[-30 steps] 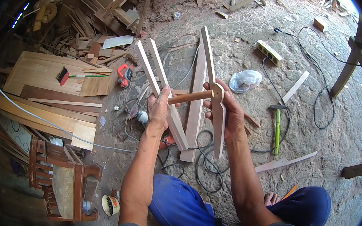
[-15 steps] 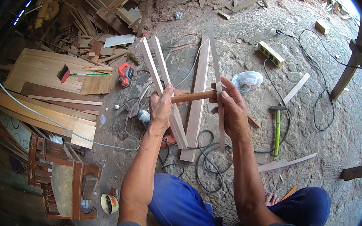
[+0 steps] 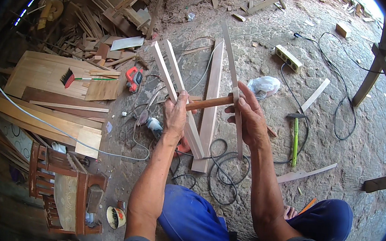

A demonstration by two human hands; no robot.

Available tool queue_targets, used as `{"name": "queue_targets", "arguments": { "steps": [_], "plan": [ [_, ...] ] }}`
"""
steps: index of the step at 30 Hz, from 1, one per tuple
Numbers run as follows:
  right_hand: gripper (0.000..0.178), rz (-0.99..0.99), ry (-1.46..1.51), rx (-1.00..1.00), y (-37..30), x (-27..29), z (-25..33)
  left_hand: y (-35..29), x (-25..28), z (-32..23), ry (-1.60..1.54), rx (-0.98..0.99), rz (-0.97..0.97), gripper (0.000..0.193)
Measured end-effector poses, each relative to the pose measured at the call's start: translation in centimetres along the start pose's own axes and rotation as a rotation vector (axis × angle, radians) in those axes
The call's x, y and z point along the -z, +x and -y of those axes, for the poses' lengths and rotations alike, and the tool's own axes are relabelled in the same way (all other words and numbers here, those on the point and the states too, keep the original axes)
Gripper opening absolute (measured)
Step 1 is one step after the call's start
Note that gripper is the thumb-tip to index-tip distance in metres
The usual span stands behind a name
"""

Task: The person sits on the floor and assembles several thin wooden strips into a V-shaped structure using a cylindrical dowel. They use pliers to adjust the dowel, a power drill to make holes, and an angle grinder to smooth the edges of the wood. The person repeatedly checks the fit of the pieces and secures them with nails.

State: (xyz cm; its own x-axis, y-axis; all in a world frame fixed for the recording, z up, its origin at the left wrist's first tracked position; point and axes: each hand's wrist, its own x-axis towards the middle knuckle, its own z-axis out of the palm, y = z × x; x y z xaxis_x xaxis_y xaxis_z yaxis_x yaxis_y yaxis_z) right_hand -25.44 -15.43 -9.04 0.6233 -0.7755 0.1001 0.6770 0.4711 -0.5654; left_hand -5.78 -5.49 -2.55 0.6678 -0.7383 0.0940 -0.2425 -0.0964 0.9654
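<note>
My left hand [image 3: 174, 116] is closed round two pale wooden strips [image 3: 194, 137] that spread apart at their far ends and come together near my knee. A brown wooden crosspiece [image 3: 209, 104] spans from those strips to a thin wooden slat [image 3: 230, 58]. My right hand [image 3: 250, 121] pinches that slat where the crosspiece meets it, the thumb on the near face and fingers behind. All these pieces are held above the floor. Beneath them lies a long wooden plank [image 3: 205, 126]. Whether the crosspiece is fixed at both ends is hidden by my fingers.
To the right lie a green-handled hammer [image 3: 295, 141], a plastic bag [image 3: 263, 86] and a power strip [image 3: 288, 58]. A coiled black cable [image 3: 223, 189] is before my knees. Left are a red power tool [image 3: 133, 80], a blue-bodied tool [image 3: 154, 126] and wooden panels [image 3: 47, 73].
Both hands and the wooden pieces have shifted slightly to the right. The thin slat's near end has come a little farther from my knees. My grips look the same.
</note>
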Motion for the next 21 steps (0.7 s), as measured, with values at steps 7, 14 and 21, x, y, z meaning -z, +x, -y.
{"name": "queue_targets", "arguments": {
  "steps": [7,14,21],
  "plan": [
    [0.028,-0.01,0.033,0.026,0.6,0.7,-0.7,0.0,0.0,0.4,-0.027,0.01,0.013,0.03],
    [0.018,0.046,0.177,-0.064,0.6,1.4,-0.9,0.6,0.4,1.9,-0.012,0.085,0.037,0.036],
    [0.015,-0.05,0.017,-0.089,0.6,2.9,-1.1,0.7,-0.3,4.0,-0.052,0.207,0.12,0.051]
  ]
}}
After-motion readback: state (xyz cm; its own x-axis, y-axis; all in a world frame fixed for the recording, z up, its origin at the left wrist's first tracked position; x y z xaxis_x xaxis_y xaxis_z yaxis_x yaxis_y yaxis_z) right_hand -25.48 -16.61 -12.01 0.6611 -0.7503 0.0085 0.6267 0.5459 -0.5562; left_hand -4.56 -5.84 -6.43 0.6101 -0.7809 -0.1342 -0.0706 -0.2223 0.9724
